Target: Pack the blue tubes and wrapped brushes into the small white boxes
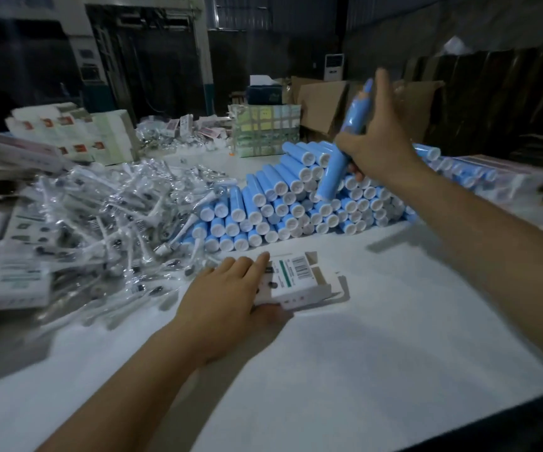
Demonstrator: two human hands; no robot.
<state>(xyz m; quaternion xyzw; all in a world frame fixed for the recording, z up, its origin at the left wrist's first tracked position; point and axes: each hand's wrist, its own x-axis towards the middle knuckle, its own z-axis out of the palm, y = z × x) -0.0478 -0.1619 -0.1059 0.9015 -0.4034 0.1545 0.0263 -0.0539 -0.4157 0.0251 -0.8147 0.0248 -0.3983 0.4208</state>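
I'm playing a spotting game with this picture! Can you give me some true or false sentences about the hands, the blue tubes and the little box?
1. The right hand grips a light blue plastic tube above the stacked pile of blue white-capped tubes. True.
2. The left hand holds a wrapped brush. False: it holds the small white cardboard box on the white table.
3. The box's right end flaps are open. True.
4. The heap of clear-wrapped white brushes lies right of the tube pile. False: it lies to the left.
5. The held tube is already in the box. False: it is up in the air.
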